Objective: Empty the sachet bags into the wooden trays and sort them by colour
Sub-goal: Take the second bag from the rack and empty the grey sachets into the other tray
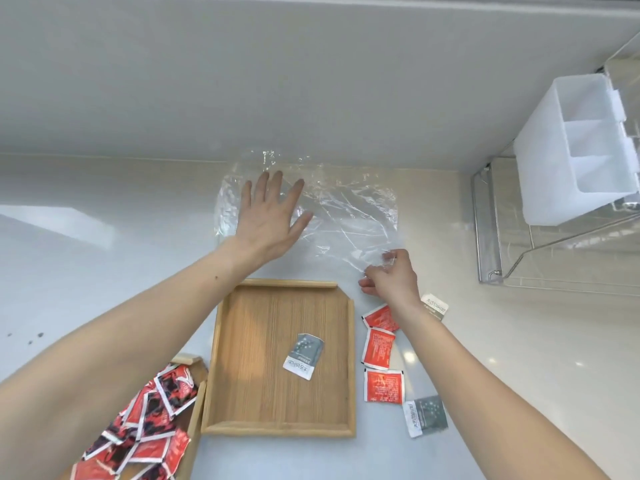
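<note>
A clear plastic bag [349, 209] lies flat and crumpled on the counter by the wall. My left hand [272, 220] rests open on its left part, fingers spread. My right hand [391, 275] pinches the bag's near right corner. Below them a wooden tray [242, 358] holds one grey sachet [304, 355]. A second wooden tray [197, 403] at the lower left is full of several red sachets [149, 427]. To the right of the first tray lie three red sachets [379, 348] and a grey sachet [426, 415]; another grey sachet [434, 306] shows beside my right wrist.
A white counter [104, 271] meets a pale wall [311, 81] just beyond the bag. At the right, a wire rack [495, 237] carries a white plastic divided container [575, 147].
</note>
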